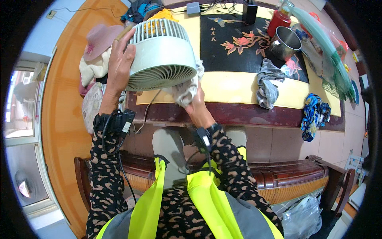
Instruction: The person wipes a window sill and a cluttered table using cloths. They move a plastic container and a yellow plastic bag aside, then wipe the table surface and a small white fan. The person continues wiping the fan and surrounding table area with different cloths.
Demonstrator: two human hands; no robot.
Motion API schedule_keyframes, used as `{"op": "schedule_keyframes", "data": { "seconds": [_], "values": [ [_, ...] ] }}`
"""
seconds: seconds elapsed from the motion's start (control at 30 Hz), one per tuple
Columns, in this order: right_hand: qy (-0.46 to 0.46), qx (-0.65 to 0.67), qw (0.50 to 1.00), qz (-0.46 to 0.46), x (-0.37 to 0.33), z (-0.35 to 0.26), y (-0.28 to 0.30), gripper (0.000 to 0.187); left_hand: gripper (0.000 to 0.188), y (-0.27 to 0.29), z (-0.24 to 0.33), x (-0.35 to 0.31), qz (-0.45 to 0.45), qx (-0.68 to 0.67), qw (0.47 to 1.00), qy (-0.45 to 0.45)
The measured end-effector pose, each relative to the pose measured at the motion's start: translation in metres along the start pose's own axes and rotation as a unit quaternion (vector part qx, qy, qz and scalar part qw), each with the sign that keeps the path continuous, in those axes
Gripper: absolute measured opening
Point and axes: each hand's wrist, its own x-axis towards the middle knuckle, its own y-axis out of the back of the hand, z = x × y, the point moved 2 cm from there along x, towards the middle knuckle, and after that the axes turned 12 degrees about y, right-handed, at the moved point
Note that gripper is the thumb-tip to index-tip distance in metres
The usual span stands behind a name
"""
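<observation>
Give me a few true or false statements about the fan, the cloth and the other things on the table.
1. The left hand holds the pale round fan by its side. True.
2. The right hand presses a whitish cloth against the fan. True.
3. The metal cup lies tipped on its side. False: it stands upright beside the red bottle.
4. The grey rag is in the right hand's grip. False: it lies apart on the table.

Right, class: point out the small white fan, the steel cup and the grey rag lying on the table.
small white fan (161, 59), head view, on its rounded housing.
steel cup (283, 43), head view, on its rim and inner wall.
grey rag (267, 84), head view, on the middle of the crumpled cloth.
</observation>
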Motion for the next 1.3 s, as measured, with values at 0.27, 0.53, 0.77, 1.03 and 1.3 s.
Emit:
{"op": "schedule_keyframes", "data": {
  "seconds": [0.27,0.53,0.77,1.03,1.3],
  "values": [
    [0.263,-0.32,0.91,-0.025,0.032,-0.06,0.034,0.039,0.053,0.001,0.008,0.003,-0.011,0.026,1.0,-0.007],
    [0.411,-0.704,0.545,-0.197,0.084,-0.028,0.017,0.047,0.06,-0.004,0.016,-0.004,-0.011,0.027,0.998,0.055],
    [0.25,-0.746,0.545,-0.289,0.177,-0.04,-0.028,0.038,0.065,-0.005,0.014,0.002,0.012,0.085,0.995,0.049],
    [0.186,-0.72,0.595,-0.304,0.199,-0.021,-0.025,0.035,0.063,-0.008,0.006,0.009,0.028,0.032,0.997,0.064],
    [0.433,-0.7,0.541,-0.175,0.079,-0.022,0.02,0.047,0.063,-0.007,0.015,0.003,-0.006,-0.014,0.997,0.082]
  ]
}}
